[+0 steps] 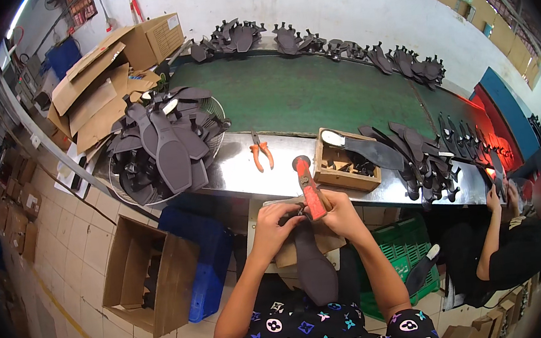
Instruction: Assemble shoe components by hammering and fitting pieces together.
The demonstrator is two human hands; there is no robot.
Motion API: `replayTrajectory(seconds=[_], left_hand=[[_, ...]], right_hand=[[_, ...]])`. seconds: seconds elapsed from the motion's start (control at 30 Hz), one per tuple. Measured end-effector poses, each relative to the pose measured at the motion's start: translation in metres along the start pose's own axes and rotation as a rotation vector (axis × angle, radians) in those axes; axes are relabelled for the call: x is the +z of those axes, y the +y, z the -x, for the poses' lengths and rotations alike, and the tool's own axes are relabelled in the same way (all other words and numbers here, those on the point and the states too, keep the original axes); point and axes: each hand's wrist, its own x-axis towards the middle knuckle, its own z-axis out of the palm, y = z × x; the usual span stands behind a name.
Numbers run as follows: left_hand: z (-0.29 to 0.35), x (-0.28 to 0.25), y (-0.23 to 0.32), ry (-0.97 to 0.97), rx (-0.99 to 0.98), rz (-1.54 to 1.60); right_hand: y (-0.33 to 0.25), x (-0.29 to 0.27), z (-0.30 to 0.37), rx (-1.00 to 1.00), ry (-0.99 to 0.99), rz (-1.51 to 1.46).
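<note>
Right hand [342, 214] gripping red-handled hammer [309, 188], left hand [275, 223] pinching dark sole [314, 265], steel bench [245, 171], tiled floor [65, 251]

A black short-sleeved garment [311, 336] is worn, printed all over with small flower and star shapes in white, blue, purple and pink; both forearms are left bare; no gloves, rings or watch are seen.

worktop [245, 177]: steel edge strip, green belt surface [315, 94] behind | on steel: orange-handled pliers [260, 152], small wooden box [345, 160], round wire basket [153, 155] heaped with dark soles at left, loose soles [410, 150] piled at right | along far belt edge: dark sole pieces [311, 43] laid in clusters
</note>
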Motion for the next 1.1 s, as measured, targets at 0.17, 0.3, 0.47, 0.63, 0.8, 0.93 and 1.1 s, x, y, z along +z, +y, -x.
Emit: replayTrajectory(seconds=[0.17, 0.3, 0.47, 0.63, 0.8, 0.93, 1.1], left_hand=[[0.000, 0.003, -0.004, 0.050, 0.060, -0.001], [-0.002, -0.001, -0.015, -0.110, 0.075, -0.032], [-0.009, -0.004, -0.003, -0.132, -0.079, 0.209], [-0.009, -0.004, 0.000, -0.155, -0.203, 0.245], [-0.006, -0.002, -0.004, -0.152, -0.264, 0.375], [-0.010, -0.003, -0.001, -0.177, -0.288, 0.359], [-0.009, -0.010, -0.010, -0.255, -0.206, 0.244]], right_hand=[[-0.020, 0.000, 0.005, -0.314, 0.018, 0.464], [-0.029, 0.005, 0.012, -0.276, -0.031, 0.616], [-0.028, 0.005, 0.019, -0.224, 0.008, 0.611], [-0.056, 0.002, 0.036, -0.230, 0.101, 0.376], [-0.092, 0.004, 0.081, -0.155, 0.205, 0.196], [-0.083, 0.007, 0.089, -0.226, 0.116, 0.471], [-0.101, -0.004, 0.093, -0.262, 0.116, 0.524]])
